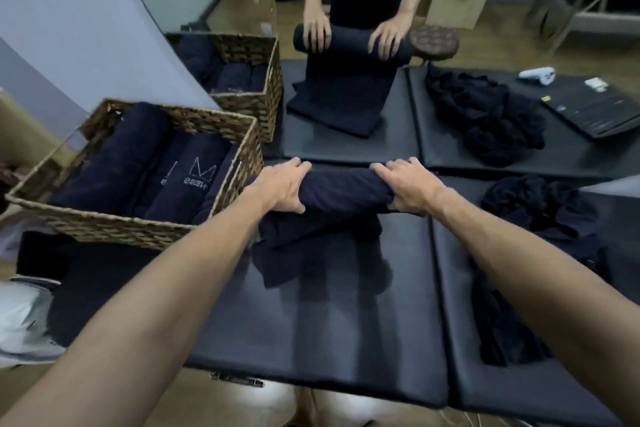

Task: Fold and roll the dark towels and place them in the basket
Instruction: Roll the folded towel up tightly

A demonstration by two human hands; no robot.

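Left hand [282,189] and right hand [405,187] grip the towel roll [341,192] — 1 at each end.

Black padded mats [346,333] under wicker baskets [221,204], dark towels [485,121], a laptop [595,111].

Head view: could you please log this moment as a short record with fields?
left hand: grips the left end of the rolled towel
right hand: grips its right end
towel state: partly rolled, loose tail lying toward the wearer on the black mat
near basket: wicker, holds several rolled dark towels
far basket: also holds dark towels
unfolded towels: heap right of the roll
second person: hands rolling another towel opposite
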